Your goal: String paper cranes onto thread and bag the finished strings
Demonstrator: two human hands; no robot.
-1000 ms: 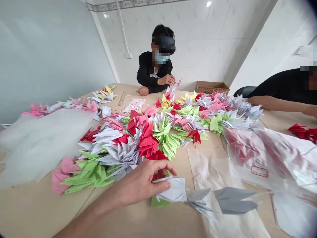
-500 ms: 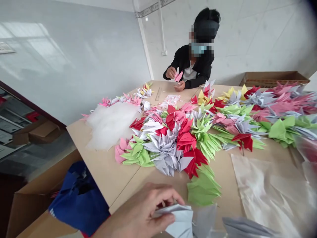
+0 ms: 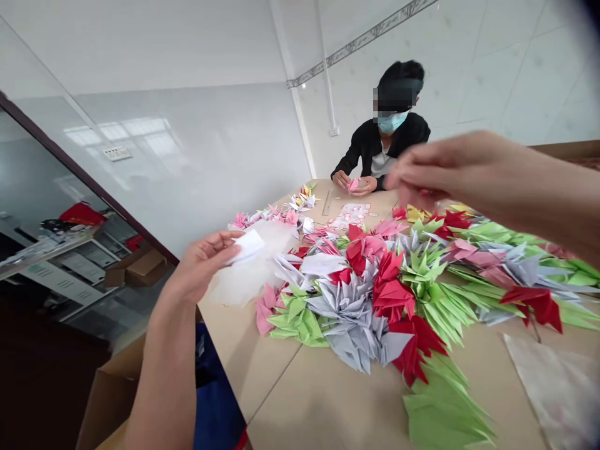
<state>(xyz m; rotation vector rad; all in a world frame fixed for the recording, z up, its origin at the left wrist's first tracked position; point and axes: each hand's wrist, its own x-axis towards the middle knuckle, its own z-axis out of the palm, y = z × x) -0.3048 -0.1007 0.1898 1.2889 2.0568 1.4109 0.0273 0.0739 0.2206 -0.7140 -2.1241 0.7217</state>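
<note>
White paper slip was pinched by left fingers, held clear of origami cranes; right fingers were blurred, grip untellable

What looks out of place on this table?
The white paper in the left hand stands out: it looks flat and unfolded, unlike the folded paper cranes heaped beside it.

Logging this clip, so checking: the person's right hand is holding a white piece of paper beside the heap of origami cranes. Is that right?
No: the left hand, not the right hand, holds the white piece of paper, as the head view shows, beside the heap of origami cranes.
</note>
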